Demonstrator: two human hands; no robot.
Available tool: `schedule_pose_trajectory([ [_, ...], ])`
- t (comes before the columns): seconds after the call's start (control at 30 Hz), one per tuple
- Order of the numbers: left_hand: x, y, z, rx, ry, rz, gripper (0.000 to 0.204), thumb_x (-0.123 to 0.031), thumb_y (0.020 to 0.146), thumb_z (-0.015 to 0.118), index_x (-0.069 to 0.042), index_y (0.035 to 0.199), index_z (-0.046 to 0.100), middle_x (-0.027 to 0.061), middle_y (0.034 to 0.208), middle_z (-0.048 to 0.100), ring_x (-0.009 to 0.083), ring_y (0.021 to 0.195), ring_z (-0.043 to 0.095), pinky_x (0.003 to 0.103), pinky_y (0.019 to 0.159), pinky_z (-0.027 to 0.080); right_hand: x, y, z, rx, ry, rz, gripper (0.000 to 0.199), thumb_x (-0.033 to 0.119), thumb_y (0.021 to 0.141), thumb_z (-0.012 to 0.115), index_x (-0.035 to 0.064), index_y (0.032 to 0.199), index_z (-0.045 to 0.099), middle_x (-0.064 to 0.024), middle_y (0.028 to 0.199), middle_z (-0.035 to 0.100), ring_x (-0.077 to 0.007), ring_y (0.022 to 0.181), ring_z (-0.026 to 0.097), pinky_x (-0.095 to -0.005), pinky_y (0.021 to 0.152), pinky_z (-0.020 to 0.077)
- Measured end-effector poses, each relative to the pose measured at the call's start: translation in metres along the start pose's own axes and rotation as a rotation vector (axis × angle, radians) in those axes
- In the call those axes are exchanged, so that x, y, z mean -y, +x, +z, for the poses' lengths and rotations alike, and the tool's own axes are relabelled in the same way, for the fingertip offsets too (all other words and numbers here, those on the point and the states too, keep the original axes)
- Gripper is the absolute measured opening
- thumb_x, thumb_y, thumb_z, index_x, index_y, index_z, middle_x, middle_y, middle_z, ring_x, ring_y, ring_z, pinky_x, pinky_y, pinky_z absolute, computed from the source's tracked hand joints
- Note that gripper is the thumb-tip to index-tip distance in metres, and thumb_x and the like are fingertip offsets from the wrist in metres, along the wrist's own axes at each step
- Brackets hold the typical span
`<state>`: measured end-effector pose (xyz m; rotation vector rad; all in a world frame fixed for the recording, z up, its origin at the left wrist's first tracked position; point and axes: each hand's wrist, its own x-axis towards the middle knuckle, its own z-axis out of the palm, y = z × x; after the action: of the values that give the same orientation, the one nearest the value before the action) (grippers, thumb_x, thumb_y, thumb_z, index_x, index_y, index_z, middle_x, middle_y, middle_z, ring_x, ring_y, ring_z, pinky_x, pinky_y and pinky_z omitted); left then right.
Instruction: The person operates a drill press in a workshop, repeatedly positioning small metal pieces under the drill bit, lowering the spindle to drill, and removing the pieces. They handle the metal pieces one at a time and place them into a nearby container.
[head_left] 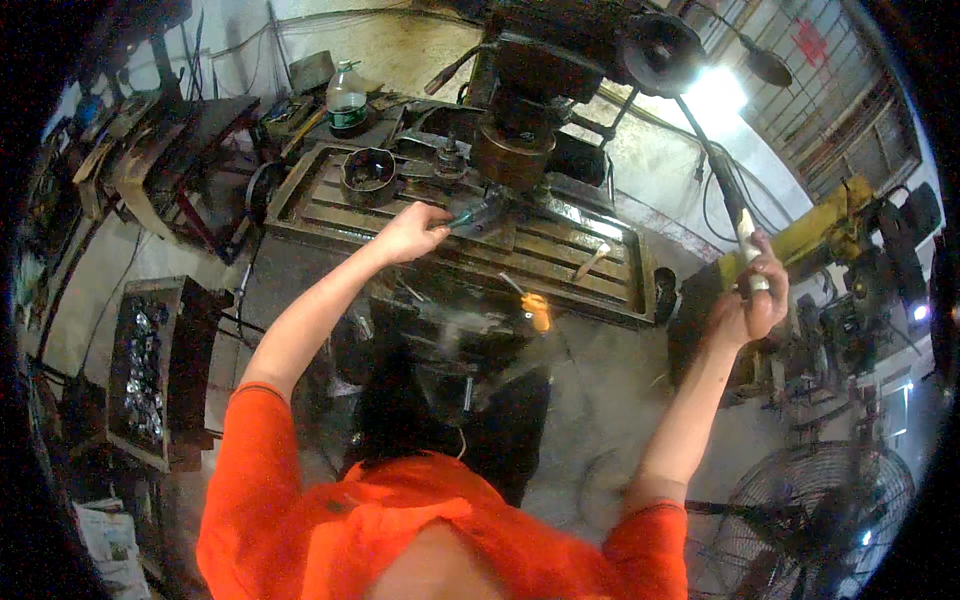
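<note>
My left hand (410, 234) is closed round a slim tool with a dark teal handle (464, 217). Its far end reaches the dark area under the machine's spindle head (514, 155), where I cannot make out its tip. Raised at the right, my right hand (752, 298) has its fingers wrapped round the white grip (748, 243) of a long dark lever (728, 180). The slotted metal machine table (325, 203) lies under the spindle. On it, right of the spindle, is a small brush-like thing with a pale head (597, 258). An orange-handled tool (536, 311) lies near the front edge.
A round dark pot (368, 178) stands on the table's left part, with a clear plastic bottle (346, 102) behind. At left is a metal bin (178, 365) holding shiny scraps. A bright lamp (720, 92) shines at back right; a caged fan (815, 510) stands at lower right.
</note>
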<state>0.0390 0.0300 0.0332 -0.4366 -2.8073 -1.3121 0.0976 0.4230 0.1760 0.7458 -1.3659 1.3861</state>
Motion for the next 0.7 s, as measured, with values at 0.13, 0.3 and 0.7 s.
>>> schedule_pose_trajectory([
  [0.13, 0.007, 0.002, 0.001, -0.002, -0.065, -0.026, 0.035, -0.014, 0.076, 0.054, 0.004, 0.106, 0.056, 0.0169, 0.078, 0.061, 0.0199, 0.068, 0.059, 0.032, 0.063, 0.045, 0.004, 0.010, 0.003, -0.006, 0.030, 0.034, 0.022, 0.002, 0.056, 0.037, -0.0038, 0.072, 0.052, -0.0195, 0.081, 0.056, -0.0397, 0.098, 0.053, -0.0523, 0.094, 0.0329],
  [0.3, 0.009, 0.000, 0.005, 0.000, -0.054, 0.048, 0.039, -0.016, 0.079, 0.053, 0.003, 0.112, 0.054, 0.0110, 0.073, 0.063, 0.0134, 0.065, 0.056, 0.030, 0.060, 0.045, 0.003, 0.016, -0.003, 0.069, 0.076, -0.015, 0.023, 0.002, 0.056, 0.039, -0.0052, 0.074, 0.052, -0.0178, 0.083, 0.056, -0.0457, 0.102, 0.049, -0.0521, 0.091, 0.0345],
  [0.7, 0.007, 0.009, 0.008, -0.021, -0.018, 0.083, 0.034, -0.018, 0.073, 0.054, 0.001, 0.101, 0.059, 0.0220, 0.083, 0.062, 0.0289, 0.077, 0.062, 0.036, 0.072, 0.047, 0.004, 0.046, -0.015, 0.219, -0.033, -0.126, 0.015, 0.019, 0.070, 0.049, 0.0040, 0.071, 0.048, -0.0099, 0.085, 0.052, -0.0394, 0.100, 0.051, -0.0519, 0.097, 0.0290],
])
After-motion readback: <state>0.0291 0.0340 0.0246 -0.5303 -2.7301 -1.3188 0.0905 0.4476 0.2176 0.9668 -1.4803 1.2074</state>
